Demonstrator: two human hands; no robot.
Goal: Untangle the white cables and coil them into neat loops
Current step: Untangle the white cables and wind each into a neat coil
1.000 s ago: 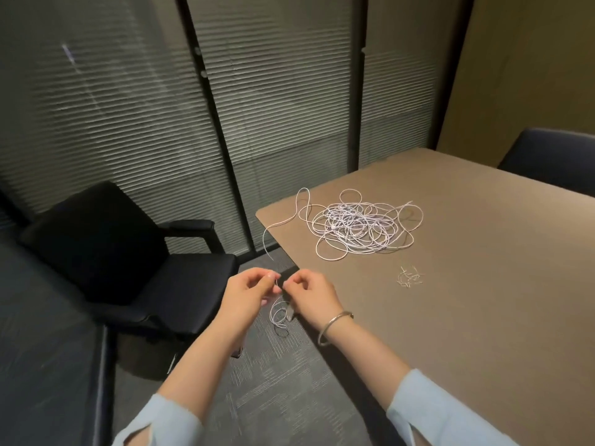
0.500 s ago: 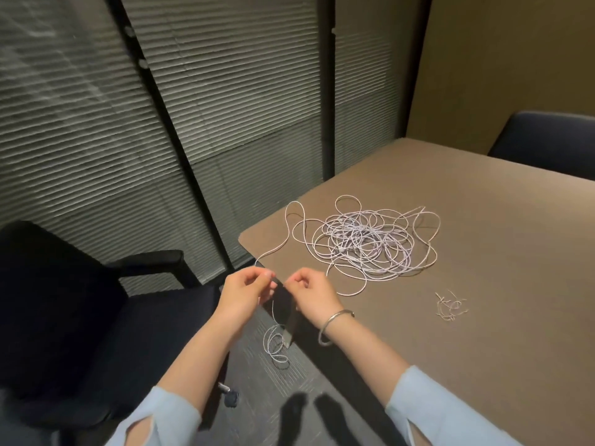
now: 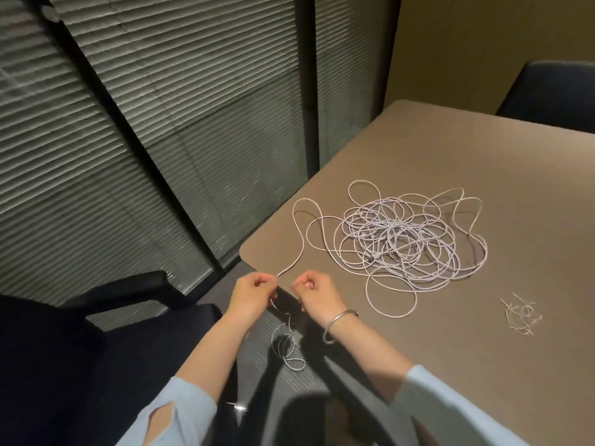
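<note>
Head view: both hands, left (image 3: 254, 292) and right (image 3: 314, 292), pinch one cable strand (image 3: 299, 239) at the bench (image 3: 483, 349) corner, its tangled white heap (image 3: 405, 239) beyond the right hand, bare bench farther right.

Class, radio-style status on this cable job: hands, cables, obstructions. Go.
Left hand pinches cable strand at table edge; right hand curled, grip unclear. Tangled pile uncoiled; small coil hangs below. Twist ties lie clear.
</note>
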